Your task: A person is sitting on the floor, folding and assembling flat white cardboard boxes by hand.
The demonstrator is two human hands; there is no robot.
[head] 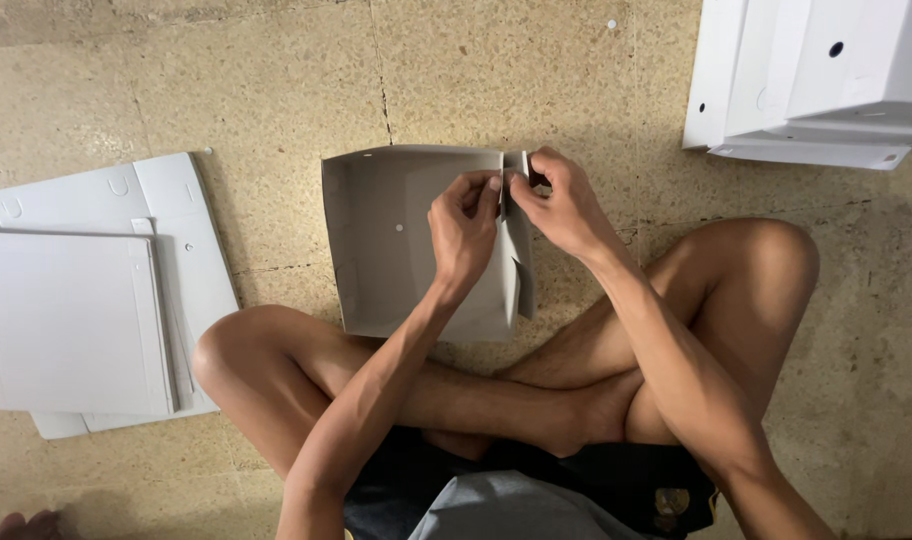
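On the stone floor (pixel 536 80), a stack of flat white cardboard sheets (pixel 76 310) lies to the left and folded white boxes (pixel 816 80) sit at upper right. The half-folded grey box (pixel 396 240) rests between the person's crossed legs (pixel 536 390). Left hand (pixel 464 225) and right hand (pixel 561 205) meet at its right wall, both pinching the upright side flap (pixel 519 250) between fingertips
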